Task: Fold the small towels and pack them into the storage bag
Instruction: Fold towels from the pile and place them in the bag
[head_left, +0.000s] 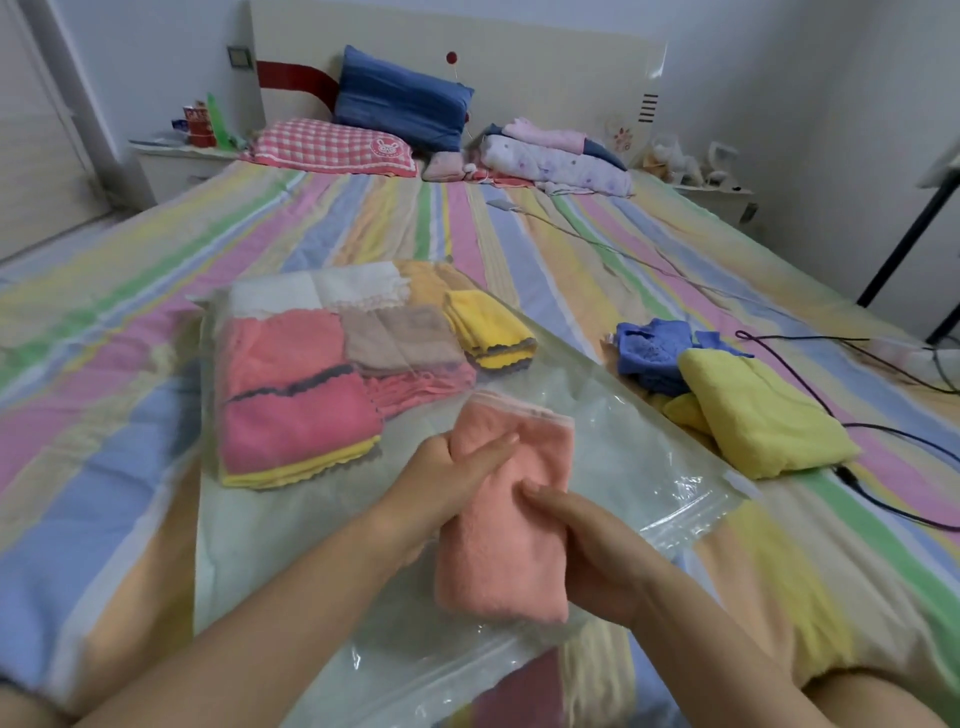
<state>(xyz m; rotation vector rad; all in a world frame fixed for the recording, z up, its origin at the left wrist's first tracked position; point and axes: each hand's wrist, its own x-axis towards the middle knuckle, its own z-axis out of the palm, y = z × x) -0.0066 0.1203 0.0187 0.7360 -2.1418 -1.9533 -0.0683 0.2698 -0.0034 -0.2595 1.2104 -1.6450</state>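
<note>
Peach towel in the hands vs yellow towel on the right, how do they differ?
Fold: the peach towel is a neat narrow rectangle; the yellow towel is loosely bunched. Place: the peach towel is held by the left hand and right hand over the storage bag; the yellow towel lies on the bed beside the blue towel. Both are plush towels.

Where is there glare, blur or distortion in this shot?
Head view: glare streaks on the clear plastic storage bag; the folded peach terry towel is fairly sharp; the frame's bottom edge blurs; the wide-angle lens bows the striped bedsheet.
</note>
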